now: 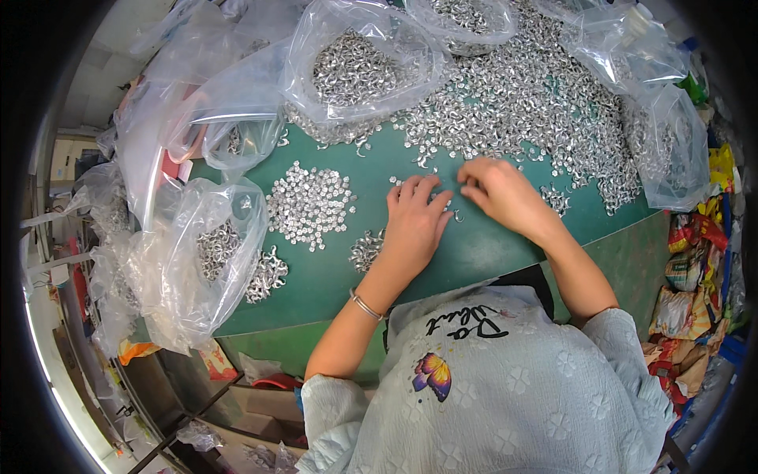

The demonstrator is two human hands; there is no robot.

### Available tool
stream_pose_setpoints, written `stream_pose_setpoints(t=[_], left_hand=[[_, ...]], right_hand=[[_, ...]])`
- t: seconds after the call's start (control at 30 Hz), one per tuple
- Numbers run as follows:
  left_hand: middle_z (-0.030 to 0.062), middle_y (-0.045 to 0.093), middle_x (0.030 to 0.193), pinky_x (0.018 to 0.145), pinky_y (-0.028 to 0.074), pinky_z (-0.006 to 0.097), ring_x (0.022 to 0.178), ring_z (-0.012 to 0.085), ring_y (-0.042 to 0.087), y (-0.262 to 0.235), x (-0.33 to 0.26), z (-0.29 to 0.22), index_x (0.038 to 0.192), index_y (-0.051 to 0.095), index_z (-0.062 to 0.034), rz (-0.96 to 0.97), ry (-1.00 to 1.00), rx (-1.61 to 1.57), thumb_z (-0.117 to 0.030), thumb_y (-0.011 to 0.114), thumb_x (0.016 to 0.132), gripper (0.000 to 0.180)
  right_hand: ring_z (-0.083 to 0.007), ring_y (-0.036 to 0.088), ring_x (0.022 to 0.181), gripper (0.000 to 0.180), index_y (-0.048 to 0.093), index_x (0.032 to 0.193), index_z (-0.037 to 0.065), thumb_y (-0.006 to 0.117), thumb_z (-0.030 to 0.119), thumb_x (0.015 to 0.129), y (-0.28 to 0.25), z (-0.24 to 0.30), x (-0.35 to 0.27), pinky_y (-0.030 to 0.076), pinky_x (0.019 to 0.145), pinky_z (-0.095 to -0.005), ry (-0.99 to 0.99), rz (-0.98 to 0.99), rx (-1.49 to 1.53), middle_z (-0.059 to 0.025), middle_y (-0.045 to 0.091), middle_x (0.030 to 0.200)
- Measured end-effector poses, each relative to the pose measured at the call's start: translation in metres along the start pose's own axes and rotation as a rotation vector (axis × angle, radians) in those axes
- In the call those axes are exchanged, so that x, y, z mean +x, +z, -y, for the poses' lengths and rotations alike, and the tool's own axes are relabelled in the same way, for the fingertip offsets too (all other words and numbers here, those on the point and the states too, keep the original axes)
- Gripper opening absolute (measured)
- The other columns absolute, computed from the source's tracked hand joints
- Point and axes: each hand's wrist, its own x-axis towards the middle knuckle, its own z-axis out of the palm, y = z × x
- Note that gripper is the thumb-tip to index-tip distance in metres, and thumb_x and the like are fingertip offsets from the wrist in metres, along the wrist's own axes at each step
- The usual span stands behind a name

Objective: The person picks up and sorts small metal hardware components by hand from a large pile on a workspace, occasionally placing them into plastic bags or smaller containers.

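1. Left hand (416, 217): flat on the green table (482, 253), fingers spread, holding nothing; a few loose metal pieces (455, 213) lie at its fingertips.
2. Right hand (501, 189): fingers curled together over those pieces; whether it pinches one cannot be told.
3. Sorted patch (309, 203): small silver parts laid flat, left of the hands.
4. Large heap (537, 103): unsorted parts, far side.
5. Clear bags (359, 67): partly filled, far and left.
6. Handling judgement: draw few pieces at a time, keeping them apart from the heap.
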Motion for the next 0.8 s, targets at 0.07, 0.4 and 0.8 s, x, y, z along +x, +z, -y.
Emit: stream_pose_setpoints(t=[0.07, 0.4, 0.8], left_hand=[[0.0082, 0.057, 0.112, 0.095, 0.037, 0.044, 0.111, 0.0304, 0.052, 0.006, -0.002, 0.004, 0.1, 0.063, -0.0057, 0.007, 0.002, 0.003, -0.004, 0.07, 0.076, 0.024], [0.0121, 0.051, 0.118, 0.098, 0.034, 0.046, 0.116, 0.0326, 0.048, -0.012, -0.003, 0.011, 0.11, 0.057, -0.0067, 0.009, -0.086, 0.037, -0.004, 0.067, 0.078, 0.034], [0.0122, 0.05, 0.119, 0.1, 0.032, 0.049, 0.119, 0.0325, 0.046, -0.029, -0.004, 0.059, 0.106, 0.055, -0.0059, 0.04, -0.07, 0.321, -0.006, 0.065, 0.082, 0.026]], right_hand=[[-0.0339, 0.063, 0.081, 0.023, 0.06, 0.095, 0.001, 0.072, 0.01, 0.078, 0.003, 0.004, -0.012, 0.05, 0.072, -0.042, -0.046, 0.083, -0.112, -0.0138, 0.062, 0.086], [-0.0335, 0.059, 0.09, 0.018, 0.057, 0.091, 0.003, 0.07, 0.007, 0.078, 0.008, 0.0, -0.011, 0.049, 0.073, -0.0424, 0.053, -0.011, -0.228, -0.0111, 0.056, 0.097], [-0.0279, 0.053, 0.092, 0.02, 0.063, 0.097, 0.005, 0.069, 0.007, 0.078, 0.016, -0.015, 0.008, 0.043, 0.08, -0.0382, -0.205, -0.058, -0.303, -0.0081, 0.057, 0.094]])
